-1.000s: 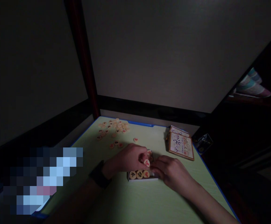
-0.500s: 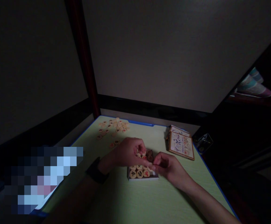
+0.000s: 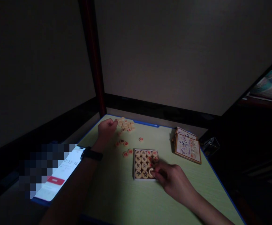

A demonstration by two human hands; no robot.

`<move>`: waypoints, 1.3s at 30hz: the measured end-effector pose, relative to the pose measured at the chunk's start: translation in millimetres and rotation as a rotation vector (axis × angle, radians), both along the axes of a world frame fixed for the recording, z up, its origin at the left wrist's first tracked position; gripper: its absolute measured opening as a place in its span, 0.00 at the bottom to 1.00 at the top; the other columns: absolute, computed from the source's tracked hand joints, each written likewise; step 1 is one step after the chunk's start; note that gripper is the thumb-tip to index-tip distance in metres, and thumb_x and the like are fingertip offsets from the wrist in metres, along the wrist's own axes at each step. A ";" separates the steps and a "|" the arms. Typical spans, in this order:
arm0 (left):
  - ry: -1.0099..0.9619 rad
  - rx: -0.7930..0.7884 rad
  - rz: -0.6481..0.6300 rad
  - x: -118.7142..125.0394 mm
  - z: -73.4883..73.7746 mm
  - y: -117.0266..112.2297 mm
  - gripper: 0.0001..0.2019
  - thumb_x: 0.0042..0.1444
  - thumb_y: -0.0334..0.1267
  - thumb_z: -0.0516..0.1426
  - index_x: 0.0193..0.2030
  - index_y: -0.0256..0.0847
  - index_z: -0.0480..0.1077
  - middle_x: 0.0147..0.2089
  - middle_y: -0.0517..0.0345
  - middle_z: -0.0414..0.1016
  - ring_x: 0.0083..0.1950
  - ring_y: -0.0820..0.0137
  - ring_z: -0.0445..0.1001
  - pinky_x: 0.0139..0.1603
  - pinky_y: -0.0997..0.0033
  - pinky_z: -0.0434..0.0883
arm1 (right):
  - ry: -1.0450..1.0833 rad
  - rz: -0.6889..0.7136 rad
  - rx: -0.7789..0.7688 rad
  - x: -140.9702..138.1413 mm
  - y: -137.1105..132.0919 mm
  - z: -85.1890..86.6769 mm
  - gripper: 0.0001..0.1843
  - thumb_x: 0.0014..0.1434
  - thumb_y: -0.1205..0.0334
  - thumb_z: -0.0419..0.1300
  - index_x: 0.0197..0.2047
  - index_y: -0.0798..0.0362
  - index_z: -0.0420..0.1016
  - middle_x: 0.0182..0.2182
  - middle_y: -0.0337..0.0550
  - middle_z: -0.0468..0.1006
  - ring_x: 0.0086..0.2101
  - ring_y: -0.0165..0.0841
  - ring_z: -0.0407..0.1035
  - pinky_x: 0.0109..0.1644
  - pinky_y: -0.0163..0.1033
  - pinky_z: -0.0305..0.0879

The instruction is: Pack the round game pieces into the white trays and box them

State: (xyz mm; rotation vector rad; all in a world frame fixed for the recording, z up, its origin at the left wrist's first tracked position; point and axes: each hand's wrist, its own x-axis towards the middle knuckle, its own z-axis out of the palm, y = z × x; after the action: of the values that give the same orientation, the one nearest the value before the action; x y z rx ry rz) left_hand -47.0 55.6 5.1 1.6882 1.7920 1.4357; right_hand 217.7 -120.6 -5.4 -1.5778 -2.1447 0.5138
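Observation:
A small box point(image 3: 134, 164) on the green table point(image 3: 131, 200) holds rows of round pale game pieces point(image 3: 142, 159) with red or black marks. My right hand point(image 3: 171, 179) rests at the box's near right corner, fingertips pinching a piece point(image 3: 151, 171) there. My left hand point(image 3: 106, 128), with a dark watch on the wrist, is stretched to the far left of the table. Its fingers are curled at the edge of a loose pile of pieces point(image 3: 126, 124); whether they hold one is hidden. A few stray pieces point(image 3: 126, 153) lie between the pile and the box.
A box lid with printed writing point(image 3: 188, 149) lies at the table's right side, a second card point(image 3: 185, 132) behind it. A lit phone point(image 3: 58, 175) lies at the left edge. A dark red post point(image 3: 95, 56) stands behind the table. Walls enclose the back.
My left hand has left the box and reached out to the far pile of pieces. My right hand has dropped to the box's near right corner. The box's rows are now uncovered.

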 end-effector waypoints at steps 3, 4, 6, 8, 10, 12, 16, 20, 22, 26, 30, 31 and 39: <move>0.003 0.008 -0.021 2.0 1.4 -1.6 0.17 0.51 0.43 0.54 0.15 0.42 0.56 0.16 0.65 0.58 0.23 0.73 0.58 0.28 0.71 0.56 | -0.016 0.006 0.006 0.2 -0.6 0.8 0.08 0.61 0.62 0.57 0.32 0.50 0.75 0.27 0.39 0.81 0.25 0.33 0.73 0.29 0.35 0.61; -0.001 0.012 -0.025 2.6 2.2 -2.1 0.17 0.51 0.43 0.54 0.15 0.42 0.56 0.16 0.65 0.58 0.23 0.73 0.58 0.28 0.71 0.56 | -0.015 0.002 0.013 0.2 -1.0 1.4 0.07 0.62 0.62 0.57 0.34 0.51 0.76 0.29 0.40 0.81 0.26 0.34 0.74 0.30 0.35 0.62; -0.012 0.008 -0.034 3.2 3.3 -2.7 0.17 0.51 0.43 0.54 0.15 0.42 0.56 0.16 0.65 0.58 0.23 0.73 0.59 0.29 0.71 0.57 | -0.009 0.005 0.036 0.1 -2.0 3.1 0.08 0.63 0.61 0.56 0.41 0.51 0.77 0.33 0.42 0.82 0.29 0.34 0.75 0.32 0.36 0.65; -0.021 0.000 -0.035 3.3 3.5 -3.1 0.17 0.50 0.43 0.54 0.15 0.43 0.56 0.16 0.65 0.58 0.23 0.73 0.59 0.29 0.71 0.57 | -0.013 0.040 0.060 -0.4 -2.9 5.4 0.11 0.64 0.61 0.56 0.46 0.49 0.77 0.39 0.44 0.82 0.33 0.35 0.77 0.37 0.36 0.69; -0.021 -0.002 -0.033 3.2 2.9 -3.2 0.17 0.50 0.43 0.54 0.15 0.43 0.56 0.16 0.65 0.57 0.23 0.73 0.58 0.29 0.70 0.57 | -0.030 0.091 0.074 -1.1 -3.5 7.3 0.11 0.64 0.61 0.56 0.46 0.48 0.78 0.42 0.44 0.82 0.38 0.36 0.77 0.41 0.37 0.70; -0.020 0.007 -0.032 3.1 2.2 -3.2 0.17 0.50 0.43 0.54 0.15 0.43 0.56 0.16 0.65 0.57 0.23 0.72 0.58 0.29 0.70 0.57 | -0.041 0.129 0.083 -1.5 -3.7 8.0 0.11 0.64 0.62 0.56 0.46 0.47 0.79 0.43 0.44 0.82 0.40 0.36 0.77 0.43 0.38 0.71; -0.027 0.004 -0.041 2.7 1.0 -1.9 0.16 0.49 0.43 0.54 0.15 0.43 0.56 0.16 0.65 0.56 0.23 0.72 0.58 0.28 0.69 0.56 | -0.041 0.128 0.082 0.0 -3.0 5.8 0.12 0.64 0.62 0.57 0.47 0.47 0.80 0.43 0.44 0.83 0.40 0.36 0.77 0.44 0.38 0.72; -0.024 -0.013 -0.036 1.7 -0.3 0.2 0.16 0.49 0.45 0.54 0.15 0.43 0.57 0.16 0.65 0.58 0.23 0.72 0.59 0.28 0.69 0.57 | -0.056 0.089 0.064 4.6 -0.9 3.1 0.12 0.64 0.62 0.57 0.46 0.48 0.81 0.41 0.43 0.84 0.38 0.37 0.78 0.41 0.38 0.71; -0.023 -0.020 -0.041 1.1 -1.1 0.8 0.16 0.49 0.46 0.53 0.15 0.43 0.57 0.16 0.64 0.59 0.23 0.71 0.59 0.28 0.69 0.57 | -0.064 0.079 0.066 6.7 0.6 2.9 0.12 0.65 0.61 0.56 0.43 0.48 0.82 0.38 0.43 0.84 0.36 0.37 0.79 0.39 0.38 0.70; -0.019 -0.024 -0.058 0.1 -2.8 0.9 0.16 0.48 0.46 0.53 0.16 0.43 0.57 0.16 0.64 0.58 0.23 0.71 0.59 0.28 0.69 0.57 | -0.067 0.073 0.078 8.6 3.4 4.1 0.13 0.66 0.60 0.54 0.40 0.49 0.82 0.36 0.42 0.84 0.35 0.37 0.78 0.38 0.37 0.69; -0.012 -0.021 -0.056 -1.0 -4.0 1.6 0.16 0.48 0.46 0.53 0.15 0.43 0.56 0.17 0.64 0.59 0.23 0.71 0.59 0.28 0.69 0.57 | -0.051 0.076 0.076 8.5 4.3 5.3 0.13 0.66 0.61 0.54 0.38 0.50 0.81 0.34 0.43 0.83 0.33 0.36 0.77 0.36 0.36 0.67; -0.012 -0.022 -0.055 -1.4 -4.1 1.9 0.16 0.49 0.46 0.53 0.15 0.43 0.57 0.17 0.64 0.59 0.23 0.71 0.59 0.29 0.69 0.57 | -0.044 0.076 0.075 8.6 4.2 5.5 0.14 0.66 0.61 0.54 0.38 0.50 0.81 0.34 0.43 0.83 0.33 0.36 0.77 0.36 0.36 0.67; 0.105 -0.068 -0.047 -3.6 -3.8 2.4 0.16 0.52 0.45 0.51 0.17 0.43 0.57 0.18 0.63 0.61 0.24 0.72 0.61 0.29 0.71 0.58 | 0.028 0.083 0.040 11.0 5.4 8.4 0.16 0.66 0.58 0.54 0.31 0.51 0.79 0.27 0.40 0.81 0.27 0.33 0.74 0.30 0.35 0.62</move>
State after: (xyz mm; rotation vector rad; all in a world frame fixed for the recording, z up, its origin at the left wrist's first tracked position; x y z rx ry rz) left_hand -50.6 58.1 1.3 1.7897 1.8200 1.2743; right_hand 228.7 -115.2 3.0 -1.4568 -2.1930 0.5124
